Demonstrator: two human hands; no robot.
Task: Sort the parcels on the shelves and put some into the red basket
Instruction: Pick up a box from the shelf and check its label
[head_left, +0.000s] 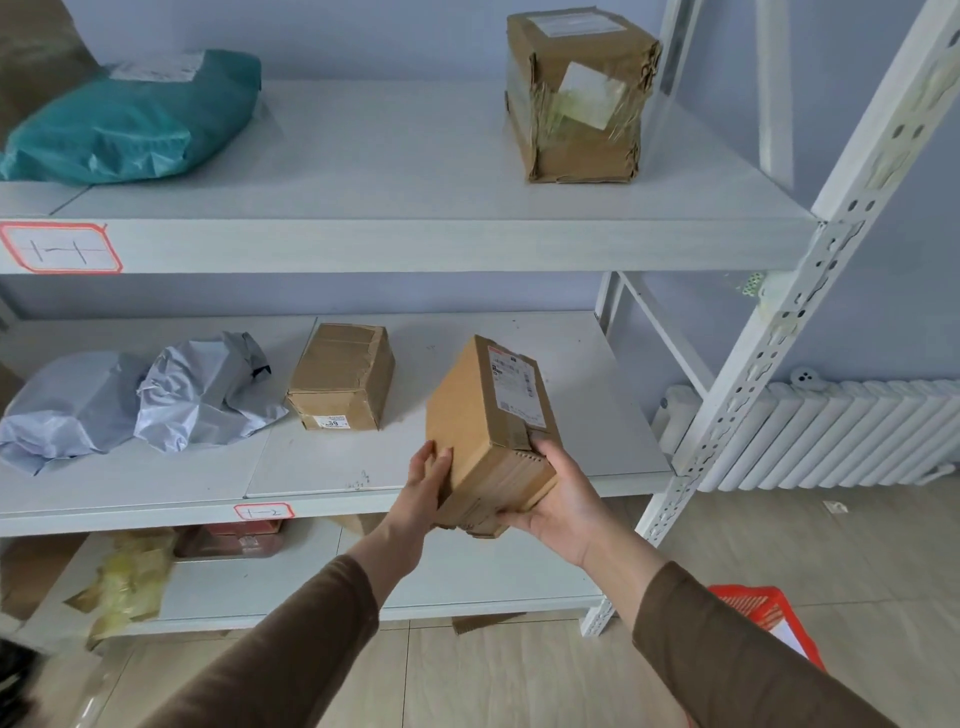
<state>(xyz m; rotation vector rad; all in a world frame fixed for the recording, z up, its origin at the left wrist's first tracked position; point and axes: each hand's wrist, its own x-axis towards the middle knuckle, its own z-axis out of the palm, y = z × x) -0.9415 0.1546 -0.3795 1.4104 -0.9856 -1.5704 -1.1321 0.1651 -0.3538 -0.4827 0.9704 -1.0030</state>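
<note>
cardboard parcel (488, 431) held tilted in front of middle shelf (467, 470), off its surface. right hand (558, 501) cups the lower end, thumb curled on the top face. left hand (426, 480) lies flat against the left side, fingers straight. small taped box (340, 376) and grey mailers (208, 392) on same shelf. red basket (769, 618) on floor, lower right.

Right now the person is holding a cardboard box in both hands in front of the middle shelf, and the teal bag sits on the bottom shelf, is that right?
Not quite. The teal bag lies on the top shelf, at its left end, not the bottom one. The head view shows it. The rest stands: the left hand and the right hand hold the cardboard box in front of the middle shelf.
</note>
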